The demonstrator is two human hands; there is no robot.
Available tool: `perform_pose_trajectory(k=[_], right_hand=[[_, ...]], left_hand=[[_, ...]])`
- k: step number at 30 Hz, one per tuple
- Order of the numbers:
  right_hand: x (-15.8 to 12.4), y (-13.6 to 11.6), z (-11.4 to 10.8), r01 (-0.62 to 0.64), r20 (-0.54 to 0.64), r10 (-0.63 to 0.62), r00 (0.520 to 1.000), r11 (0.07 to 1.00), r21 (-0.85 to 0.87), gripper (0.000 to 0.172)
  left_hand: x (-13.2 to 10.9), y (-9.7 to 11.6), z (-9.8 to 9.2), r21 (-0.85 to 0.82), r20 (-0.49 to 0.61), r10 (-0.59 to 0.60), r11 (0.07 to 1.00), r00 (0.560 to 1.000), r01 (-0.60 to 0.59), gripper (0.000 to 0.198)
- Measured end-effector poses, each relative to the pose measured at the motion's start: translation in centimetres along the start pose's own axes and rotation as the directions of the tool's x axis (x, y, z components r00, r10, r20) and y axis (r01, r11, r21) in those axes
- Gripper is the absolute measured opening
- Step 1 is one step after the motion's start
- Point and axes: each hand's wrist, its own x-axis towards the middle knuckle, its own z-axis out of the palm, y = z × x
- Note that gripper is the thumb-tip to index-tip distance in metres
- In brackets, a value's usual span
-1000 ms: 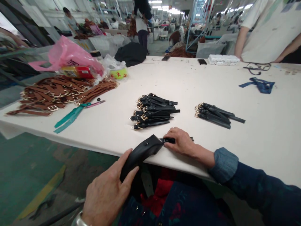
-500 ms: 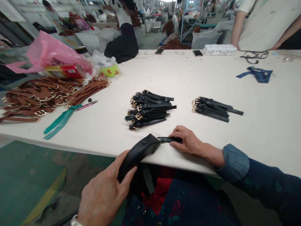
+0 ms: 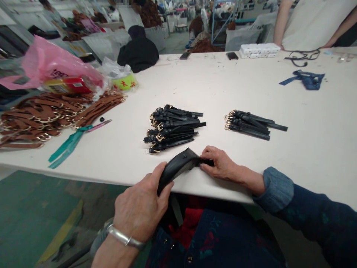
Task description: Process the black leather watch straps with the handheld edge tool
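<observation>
Pale table point(image 3: 245, 89) lies under the right hand point(image 3: 219, 162), whose fingers are pinched on a black strap point(image 3: 206, 162). Left hand point(image 3: 143, 204), closed around the lower end of a curved black piece point(image 3: 178, 165), slants it up to that strap. Just beyond the grips lies a buckle pile point(image 3: 178, 125); a smaller pile point(image 3: 249, 125) sits farther right, brown belts point(image 3: 41, 115) far left.

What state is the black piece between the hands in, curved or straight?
Curved: the black piece arches from the left hand towards the right hand.
</observation>
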Motion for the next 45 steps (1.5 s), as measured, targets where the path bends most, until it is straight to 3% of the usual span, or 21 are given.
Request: perform_pose_trajectory(k=[4, 12, 18, 24, 29, 33, 37, 41, 45], right_hand=[[0.2, 0.1, 0.2, -0.047, -0.016, 0.047, 0.999, 0.999, 0.007, 0.016], [0.3, -0.5, 0.1, -0.074, -0.027, 0.074, 0.997, 0.997, 0.036, 0.015], [-0.6, -0.6, -0.3, 0.157, -0.009, -0.162, 0.987, 0.967, -0.199, 0.014], [-1.8, -0.4, -0.4, 0.258, -0.004, -0.26, 0.966, 0.96, -0.106, 0.01], [-2.0, -0.6, -0.2, 0.199, -0.031, -0.199, 0.979, 0.98, 0.005, 0.007], [-1.9, -0.6, 0.0, 0.119, -0.041, -0.119, 0.992, 0.993, 0.02, 0.007], [-1.6, -0.8, -0.1, -0.008, -0.026, 0.008, 1.0, 1.0, -0.009, 0.018], [-1.1, -1.7, -0.5, -0.058, 0.072, 0.062, 0.995, 0.996, -0.065, 0.015], [-0.3, -2.2, -0.7, -0.074, 0.151, 0.096, 0.984, 0.987, -0.141, 0.014]], left_hand=[[0.8, -0.4, 0.0, -0.069, -0.004, 0.009, 0.998, 1.0, -0.009, 0.053], [-0.5, -3.8, 0.5, -0.186, 0.091, -0.112, 0.974, 0.99, 0.127, 0.053], [-2.3, -5.6, 1.1, -0.211, 0.079, -0.156, 0.963, 0.985, 0.17, 0.056], [-3.2, -5.5, 1.6, -0.193, 0.114, -0.092, 0.975, 0.989, 0.113, 0.052], [-3.4, -5.4, 1.9, -0.148, 0.116, -0.04, 0.987, 0.992, 0.057, 0.05], [-3.0, -4.0, 1.2, -0.075, 0.127, -0.028, 0.996, 0.992, 0.038, 0.052], [-1.8, -2.6, 0.6, -0.059, 0.095, -0.008, 0.998, 0.995, 0.014, 0.052], [-1.4, -3.0, 0.9, -0.167, 0.131, 0.024, 0.986, 0.991, -0.002, 0.054], [-2.4, -4.1, 1.5, -0.205, 0.181, -0.024, 0.977, 0.983, 0.061, 0.056]])
